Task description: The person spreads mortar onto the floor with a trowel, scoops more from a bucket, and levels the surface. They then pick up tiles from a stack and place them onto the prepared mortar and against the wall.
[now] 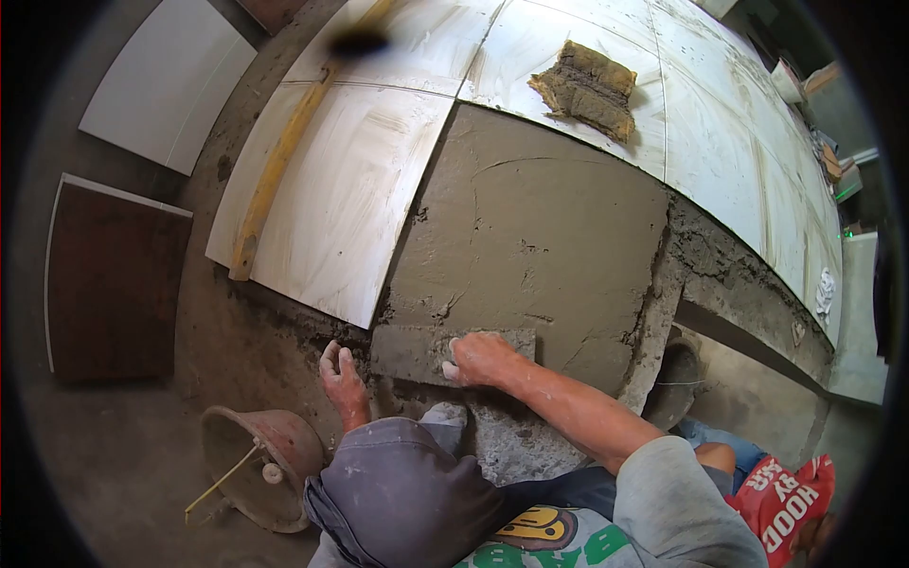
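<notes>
**Trowel on wet mortar, tiles all round**

Head view: the person crouches over a bare square of grey mortar [530,237], smoothed but scored with faint arcs and ragged at its near edge. The right hand [481,360] is closed around the grip of a trowel [412,352], whose flat blade lies on the near edge of the mortar, smeared the same grey. The left hand [341,377] rests on the rough floor [256,350] just left of the trowel, fingers close together and bent at the tips, holding nothing.

Pale laid tiles [350,189] border the mortar on the left and far sides, streaked with dried slurry. A mortar-caked sponge [587,87] sits on a far tile. A yellow straightedge [279,161] lies along the left tiles. Beyond them, on raw concrete, lie a loose white tile [170,80] and a brown panel [114,275].

Near the left knee, a reddish bucket [270,445] lies tipped on its side with a stick in it. To the right of the mortar, a dark pail [677,374] stands in a lower strip below a crumbly step.
</notes>
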`<action>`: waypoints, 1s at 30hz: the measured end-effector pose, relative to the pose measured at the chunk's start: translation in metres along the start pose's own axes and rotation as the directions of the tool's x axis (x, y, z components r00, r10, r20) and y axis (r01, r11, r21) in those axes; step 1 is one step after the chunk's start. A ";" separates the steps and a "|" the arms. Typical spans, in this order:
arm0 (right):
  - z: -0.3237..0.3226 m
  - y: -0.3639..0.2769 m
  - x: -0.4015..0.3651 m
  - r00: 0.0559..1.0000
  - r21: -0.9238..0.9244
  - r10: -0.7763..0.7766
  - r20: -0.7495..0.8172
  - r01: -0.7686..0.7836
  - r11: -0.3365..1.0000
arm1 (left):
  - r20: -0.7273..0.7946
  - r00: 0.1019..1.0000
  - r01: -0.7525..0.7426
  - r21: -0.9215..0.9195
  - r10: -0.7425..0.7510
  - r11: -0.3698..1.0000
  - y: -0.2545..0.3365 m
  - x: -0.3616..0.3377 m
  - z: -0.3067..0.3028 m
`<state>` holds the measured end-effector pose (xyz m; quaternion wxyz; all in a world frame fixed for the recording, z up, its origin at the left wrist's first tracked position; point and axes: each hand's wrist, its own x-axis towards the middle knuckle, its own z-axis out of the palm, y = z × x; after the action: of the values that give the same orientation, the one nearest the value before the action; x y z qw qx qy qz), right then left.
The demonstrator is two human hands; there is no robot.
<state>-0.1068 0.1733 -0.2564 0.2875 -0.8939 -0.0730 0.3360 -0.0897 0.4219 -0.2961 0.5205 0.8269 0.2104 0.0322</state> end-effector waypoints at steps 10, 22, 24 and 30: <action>-0.015 0.024 -0.019 0.966 0.184 0.245 -0.079 -0.228 0.956 | 0.029 1.000 0.000 -0.001 0.000 1.000 -0.012 0.004 -0.003; 0.002 0.024 -0.029 0.983 0.172 0.096 -0.156 -0.068 0.983 | 0.022 1.000 -0.002 -0.015 0.002 1.000 -0.010 0.000 -0.005; -0.029 0.031 -0.015 0.948 0.229 0.276 -0.157 -0.236 0.944 | 0.057 0.998 0.001 -0.010 0.000 1.000 -0.013 0.000 -0.006; -0.105 0.073 0.045 0.903 0.135 0.330 -0.275 -0.304 0.943 | 0.027 1.000 0.017 -0.029 -0.016 0.999 -0.021 0.009 -0.013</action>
<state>-0.0096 0.0795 -0.2590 0.2761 -0.9201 0.1317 0.2445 -0.0918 0.4437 -0.3104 0.5355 0.8179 0.2096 0.0200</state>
